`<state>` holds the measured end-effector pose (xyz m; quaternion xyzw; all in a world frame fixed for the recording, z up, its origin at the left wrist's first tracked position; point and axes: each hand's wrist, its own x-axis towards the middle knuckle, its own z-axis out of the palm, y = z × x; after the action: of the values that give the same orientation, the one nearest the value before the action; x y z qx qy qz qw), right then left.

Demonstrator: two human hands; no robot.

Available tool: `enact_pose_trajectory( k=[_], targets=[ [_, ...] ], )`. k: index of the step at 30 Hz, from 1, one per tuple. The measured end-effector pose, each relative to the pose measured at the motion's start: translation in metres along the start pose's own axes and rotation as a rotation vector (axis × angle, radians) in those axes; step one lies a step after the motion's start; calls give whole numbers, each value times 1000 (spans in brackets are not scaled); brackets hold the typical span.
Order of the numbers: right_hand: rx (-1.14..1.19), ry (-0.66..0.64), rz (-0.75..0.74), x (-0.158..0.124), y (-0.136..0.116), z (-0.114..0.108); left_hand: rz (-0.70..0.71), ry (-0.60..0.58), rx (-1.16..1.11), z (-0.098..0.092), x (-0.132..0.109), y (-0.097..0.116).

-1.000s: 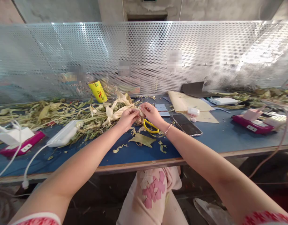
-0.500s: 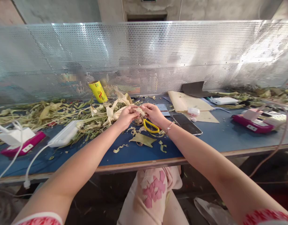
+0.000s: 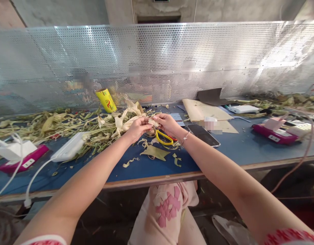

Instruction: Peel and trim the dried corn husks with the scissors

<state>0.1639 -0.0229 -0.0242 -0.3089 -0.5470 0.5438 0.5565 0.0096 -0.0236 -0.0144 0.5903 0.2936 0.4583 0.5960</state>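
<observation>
Over the middle of the table, both hands meet at a small, pale, crumpled piece of dried husk (image 3: pixel 153 123). My left hand (image 3: pixel 138 128) pinches its left side between thumb and fingers. From the right, my right hand (image 3: pixel 169 123) is closed on the same piece. Just below the hands lie scissors with yellow handles (image 3: pixel 166 143), their blades partly hidden. A flat greenish strip of dried leaf (image 3: pixel 154 152) and curled scraps (image 3: pixel 130 162) rest on the blue table nearer to me. Pale dried husks (image 3: pixel 125 120) are heaped beside my left hand.
A leaning yellow tube (image 3: pixel 106 100) stands at the perforated metal screen (image 3: pixel 157 58). To the right lie a phone (image 3: pixel 204 135), brown paper (image 3: pixel 202 110) and a magenta power strip (image 3: pixel 275 134). On the left are a white power bank (image 3: pixel 68 146), cables and another magenta strip (image 3: pixel 24 163).
The hands stay in nearly the same place. The pale piece between them has turned slightly and shows a flatter side. The scissors and scraps have not moved.
</observation>
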Motion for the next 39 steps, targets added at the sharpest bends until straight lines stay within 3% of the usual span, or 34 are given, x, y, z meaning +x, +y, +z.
enact_pose_trajectory(
  k=[7, 16, 20, 23, 31, 39],
  targets=[
    [-30, 32, -29, -1, 0, -1, -30, -77, 67, 1, -2, 4],
    [-312, 53, -188, 1, -2, -2, -10, -14, 50, 4, -3, 2],
    [-422, 65, -277, -1, -5, 1, 72, 58, 154, 4, -3, -1],
    [-463, 84, -306, -1, -5, 2, 127, 33, 196, 2, -2, -3],
    [-371, 73, -257, 0, -3, -1, 20, -10, 89, 1, -2, 2],
    [-277, 159, -202, -2, -5, 4, 50, 138, 0, 11, -4, 1]
  ],
)
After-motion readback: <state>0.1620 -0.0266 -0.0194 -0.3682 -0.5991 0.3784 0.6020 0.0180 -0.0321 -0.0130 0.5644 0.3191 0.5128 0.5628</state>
